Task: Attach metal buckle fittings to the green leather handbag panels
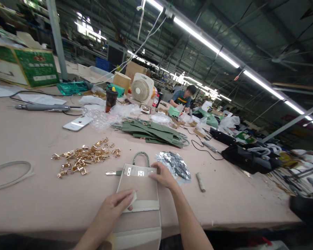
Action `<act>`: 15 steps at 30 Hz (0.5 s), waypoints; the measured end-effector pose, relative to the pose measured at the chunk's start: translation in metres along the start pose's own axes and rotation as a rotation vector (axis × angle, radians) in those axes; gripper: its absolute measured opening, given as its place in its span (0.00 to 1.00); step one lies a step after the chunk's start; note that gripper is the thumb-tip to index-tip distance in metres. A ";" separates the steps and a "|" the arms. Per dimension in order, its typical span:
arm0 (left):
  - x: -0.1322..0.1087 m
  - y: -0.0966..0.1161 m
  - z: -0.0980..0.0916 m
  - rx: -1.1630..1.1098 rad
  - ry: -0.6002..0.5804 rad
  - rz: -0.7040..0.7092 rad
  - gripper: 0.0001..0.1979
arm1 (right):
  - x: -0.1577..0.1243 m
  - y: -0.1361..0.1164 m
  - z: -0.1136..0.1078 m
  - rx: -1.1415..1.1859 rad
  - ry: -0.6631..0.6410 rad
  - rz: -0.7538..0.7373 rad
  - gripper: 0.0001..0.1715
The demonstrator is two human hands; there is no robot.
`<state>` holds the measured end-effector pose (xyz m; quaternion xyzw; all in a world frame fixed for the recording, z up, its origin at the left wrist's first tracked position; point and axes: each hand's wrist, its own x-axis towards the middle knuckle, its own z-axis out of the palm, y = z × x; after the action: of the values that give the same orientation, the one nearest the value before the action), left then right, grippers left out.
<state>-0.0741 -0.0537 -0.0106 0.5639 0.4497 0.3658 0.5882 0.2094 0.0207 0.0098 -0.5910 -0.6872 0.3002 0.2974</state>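
A flat beige bag panel [139,187] lies in front of me, with a looped green handle [141,153] at its top and bright metal plates [141,173] along its upper band. A green strap with a gold-coloured metal end [113,173] sticks out on its left. My left hand [117,205] is closed over the panel's lower left, pinching a small pale strip [133,197]. At the panel's upper right corner, my right hand [163,175] is closed, thumb and fingers pinching the edge. Whatever lies beneath those fingertips is hidden.
Gold-coloured metal fittings [87,156] are heaped to the left, silver plates [174,165] to the right. Behind are stacked green straps [151,132], a phone [77,124], a drink cup [111,99] and a fan [141,89]. A co-worker [182,97] is farther back.
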 end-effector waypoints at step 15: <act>-0.016 0.026 0.001 0.084 -0.066 0.080 0.38 | -0.021 -0.027 0.012 0.074 0.371 -0.029 0.18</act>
<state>-0.0761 -0.0671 0.0166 0.6173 0.4221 0.3510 0.5636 0.1858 -0.0039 0.0221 -0.6149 -0.6174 0.2070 0.4449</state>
